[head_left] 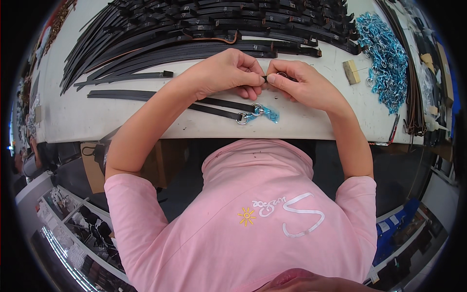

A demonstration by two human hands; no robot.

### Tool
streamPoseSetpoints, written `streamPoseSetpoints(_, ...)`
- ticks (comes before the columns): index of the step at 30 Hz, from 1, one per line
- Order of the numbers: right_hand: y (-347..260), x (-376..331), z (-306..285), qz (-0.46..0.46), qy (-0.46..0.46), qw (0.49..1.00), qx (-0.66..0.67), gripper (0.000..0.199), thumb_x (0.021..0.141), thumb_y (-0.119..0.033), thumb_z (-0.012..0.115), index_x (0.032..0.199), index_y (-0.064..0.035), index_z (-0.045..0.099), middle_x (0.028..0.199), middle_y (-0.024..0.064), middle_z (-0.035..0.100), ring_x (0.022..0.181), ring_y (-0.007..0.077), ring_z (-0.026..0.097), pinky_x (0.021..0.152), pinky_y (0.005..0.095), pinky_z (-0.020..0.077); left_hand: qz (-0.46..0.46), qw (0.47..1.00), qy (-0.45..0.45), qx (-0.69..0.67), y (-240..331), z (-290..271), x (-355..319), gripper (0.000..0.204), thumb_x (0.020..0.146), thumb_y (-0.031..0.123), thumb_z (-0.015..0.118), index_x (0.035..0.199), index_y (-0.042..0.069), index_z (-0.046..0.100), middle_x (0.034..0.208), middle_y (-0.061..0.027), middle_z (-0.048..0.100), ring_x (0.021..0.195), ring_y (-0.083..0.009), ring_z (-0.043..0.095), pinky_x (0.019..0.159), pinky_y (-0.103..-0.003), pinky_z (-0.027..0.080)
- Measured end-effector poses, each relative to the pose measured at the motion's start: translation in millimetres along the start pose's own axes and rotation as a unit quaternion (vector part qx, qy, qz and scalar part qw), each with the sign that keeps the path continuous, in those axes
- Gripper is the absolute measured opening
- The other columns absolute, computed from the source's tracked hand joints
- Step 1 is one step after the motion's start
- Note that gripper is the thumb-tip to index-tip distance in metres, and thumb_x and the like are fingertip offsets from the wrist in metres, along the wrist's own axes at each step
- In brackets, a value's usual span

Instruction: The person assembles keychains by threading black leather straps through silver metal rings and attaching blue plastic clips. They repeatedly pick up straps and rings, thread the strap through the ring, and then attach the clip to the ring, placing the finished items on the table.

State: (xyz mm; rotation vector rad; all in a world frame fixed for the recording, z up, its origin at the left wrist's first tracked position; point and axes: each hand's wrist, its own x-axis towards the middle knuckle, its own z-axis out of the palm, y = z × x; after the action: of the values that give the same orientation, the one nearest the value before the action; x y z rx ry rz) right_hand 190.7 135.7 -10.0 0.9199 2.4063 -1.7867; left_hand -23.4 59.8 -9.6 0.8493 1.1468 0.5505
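Above the table's near half, my left hand (231,74) and my right hand (304,86) meet fingertip to fingertip. Both pinch a short dark strap end (265,79), most of which my fingers hide. A metal ring (281,74) shows partly at my right fingers. Just below the hands lie two narrow black straps (224,103), each ending in a silver ring (242,118). Metal hardware in blue plastic film (264,113) is joined to those rings. Other black straps (119,94) pass under or behind my left forearm.
Many black straps (194,51) lie in rows across the back of the white table (146,121). At the right is a heap of blue-wrapped metal chain pieces (382,58). A small yellowish block (351,72) sits left of it. Brown strips (415,107) hang at the right edge.
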Motion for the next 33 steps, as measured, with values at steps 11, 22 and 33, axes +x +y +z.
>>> streamPoseSetpoints(11,0.5,-0.7,0.2,-0.006,-0.002,1.000,-0.004,0.026,0.096,-0.028,0.058,0.087,-0.0038,0.062,0.067,0.0057,0.055,0.063,0.0165,0.049,0.061,0.0332,0.0403,0.008,1.000,-0.006,0.015,-2.6,0.1,0.2,0.013,0.088,0.011,0.068,0.094,0.000,0.066,0.085,-0.0082,0.071,0.074,-0.0107,0.068,0.069,-0.020,0.055)
streamPoseSetpoints(22,0.7,-0.1,0.6,0.002,-0.007,1.000,0.007,0.026,0.096,-0.028,0.057,0.087,-0.0040,0.061,0.066,0.0046,0.055,0.063,0.0148,0.050,0.060,0.0323,0.0403,0.001,1.000,-0.009,0.024,-0.7,-0.3,-1.4,0.016,0.091,0.015,0.068,0.098,0.000,0.067,0.087,-0.0073,0.072,0.076,-0.0094,0.069,0.071,-0.019,0.055)
streamPoseSetpoints(33,-1.0,-0.1,0.8,0.002,-0.008,1.000,0.011,0.025,0.096,-0.027,0.057,0.088,-0.0040,0.062,0.067,0.0045,0.055,0.063,0.0149,0.050,0.060,0.0318,0.0405,0.011,0.999,-0.008,0.036,-2.3,0.8,-1.7,0.015,0.091,0.013,0.069,0.098,0.001,0.066,0.088,-0.0060,0.071,0.075,-0.0087,0.069,0.071,-0.019,0.054)
